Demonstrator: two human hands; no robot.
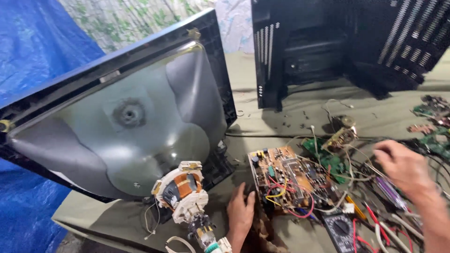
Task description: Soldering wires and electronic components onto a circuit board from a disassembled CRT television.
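The brown circuit board (288, 180) lay on the olive cloth (276, 117), just right of the picture tube (126, 126). The left hand (240, 211) rested flat beside its near corner, holding nothing. The right hand (402, 166) hovered loosely curled over tangled wires (370, 187), empty. A multimeter (340, 229) lay nearby.

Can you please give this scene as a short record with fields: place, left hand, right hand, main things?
place: olive cloth used as the work surface, blue tarp beside it
left hand: flat on the cloth, touching the edge of the brown circuit board
right hand: above tangled wires and a purple-handled screwdriver; holding nothing I can see
main things: picture tube in its front frame with the copper yoke at the neck, black back cover, multimeter
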